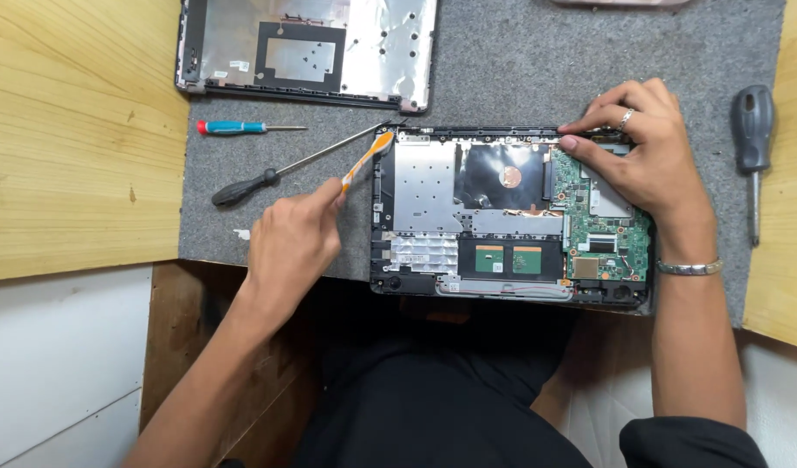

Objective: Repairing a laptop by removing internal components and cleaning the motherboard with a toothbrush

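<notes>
An opened laptop base [468, 221] lies on a grey mat, its green circuit board [602, 238], silver shields and a round fan area exposed. My left hand [290, 238] grips an orange and white pry tool [368, 160], whose tip touches the laptop's far left corner. My right hand [641, 152] rests flat on the far right part of the laptop, fingers pressing the top edge near the circuit board. It wears a ring and a metal bracelet.
The removed laptop bottom cover [307, 52] lies at the back. A black-handled long screwdriver [268, 178] and a small blue and red screwdriver [238, 127] lie left of the laptop. A grey-handled screwdriver [752, 147] lies at the right. Wooden boards [78, 139] flank the grey mat [502, 69].
</notes>
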